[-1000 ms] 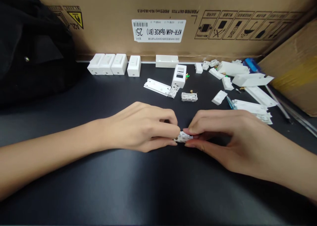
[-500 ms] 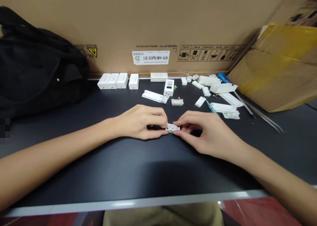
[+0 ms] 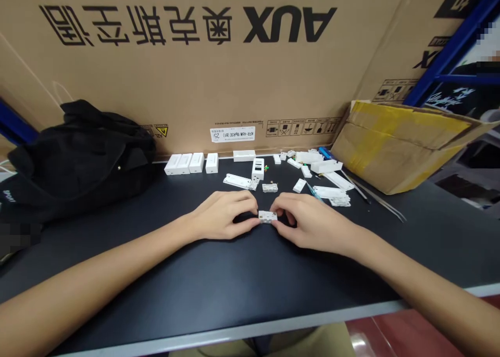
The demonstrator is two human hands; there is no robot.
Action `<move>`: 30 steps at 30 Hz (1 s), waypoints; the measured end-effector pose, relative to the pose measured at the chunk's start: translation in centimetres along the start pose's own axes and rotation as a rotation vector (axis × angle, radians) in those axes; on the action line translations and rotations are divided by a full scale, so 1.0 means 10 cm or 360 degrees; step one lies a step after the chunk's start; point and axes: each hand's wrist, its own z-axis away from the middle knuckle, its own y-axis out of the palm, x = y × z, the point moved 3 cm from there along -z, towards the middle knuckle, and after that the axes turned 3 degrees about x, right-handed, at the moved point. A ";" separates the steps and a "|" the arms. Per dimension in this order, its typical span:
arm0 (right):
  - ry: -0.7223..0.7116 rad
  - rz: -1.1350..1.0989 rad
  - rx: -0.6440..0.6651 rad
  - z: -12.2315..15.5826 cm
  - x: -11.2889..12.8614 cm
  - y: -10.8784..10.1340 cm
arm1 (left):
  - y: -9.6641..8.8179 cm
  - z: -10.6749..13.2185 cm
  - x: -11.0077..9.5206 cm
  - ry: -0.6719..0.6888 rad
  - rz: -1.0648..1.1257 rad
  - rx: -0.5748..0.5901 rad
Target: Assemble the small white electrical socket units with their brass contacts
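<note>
A small white plastic module point(image 3: 267, 217) is pinched at its ends by the fingertips of the left hand point(image 3: 222, 215) and right hand point(image 3: 310, 224), above the black bench top point(image 3: 234, 289) (an even, level pinch from both sides best suits so small a part).

Bright, even light, apparently overhead; faint soft shadows; wide-angle bowing at edges; held white plastic piece point(image 3: 267, 217) perhaps slightly soft.

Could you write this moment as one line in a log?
left hand: holding small white rectangular plastic part | right hand: holding same part | surface: black workbench
</note>
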 end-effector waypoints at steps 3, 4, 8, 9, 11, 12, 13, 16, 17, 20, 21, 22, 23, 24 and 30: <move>0.0023 0.0134 0.0089 -0.14 -0.09 -0.12 | -0.03 -0.01 0.12 -0.0284 -0.0166 -0.0158; 0.0018 0.0174 0.0108 -0.19 -0.12 -0.16 | -0.04 0.00 0.17 -0.0385 -0.0222 -0.0207; -0.0039 0.0263 0.0147 -0.38 -0.25 -0.21 | -0.02 0.00 0.37 -0.0623 -0.0348 -0.0231; -0.0043 0.0272 0.0143 -0.42 -0.28 -0.21 | -0.02 0.01 0.39 -0.0638 -0.0360 -0.0214; -0.0021 0.0281 0.0114 -0.47 -0.37 -0.20 | -0.01 0.00 0.38 -0.0622 -0.0367 -0.0169; 0.0000 0.0281 0.0093 -0.48 -0.42 -0.19 | -0.01 0.00 0.37 -0.0596 -0.0359 -0.0143; 0.0022 0.0277 0.0074 -0.48 -0.47 -0.19 | -0.02 0.00 0.34 -0.0561 -0.0339 -0.0114; 0.0060 0.0248 0.0042 -0.43 -0.60 -0.18 | -0.03 -0.01 0.25 -0.0400 -0.0212 -0.0017; 0.0064 0.0237 0.0038 -0.40 -0.63 -0.19 | -0.03 -0.02 0.21 -0.0322 -0.0145 0.0006; 0.0068 0.0214 0.0018 -0.32 -0.67 -0.22 | -0.03 -0.01 0.13 0.0003 0.0136 0.0000; 0.0072 0.0211 0.0007 -0.30 -0.67 -0.24 | -0.03 -0.01 0.11 0.0104 0.0219 -0.0015; 0.0069 0.0206 -0.0010 -0.28 -0.67 -0.26 | -0.04 -0.01 0.10 0.0185 0.0287 -0.0030; 0.0055 0.0190 -0.0034 -0.27 -0.65 -0.28 | -0.04 0.00 0.09 0.0237 0.0335 -0.0045; 0.0026 0.0159 -0.0061 -0.25 -0.62 -0.31 | -0.04 0.00 0.09 0.0266 0.0373 -0.0050; -0.0324 -0.0246 -0.0031 -0.19 -0.34 -0.33 | -0.06 0.00 0.11 0.0222 0.0481 -0.0051</move>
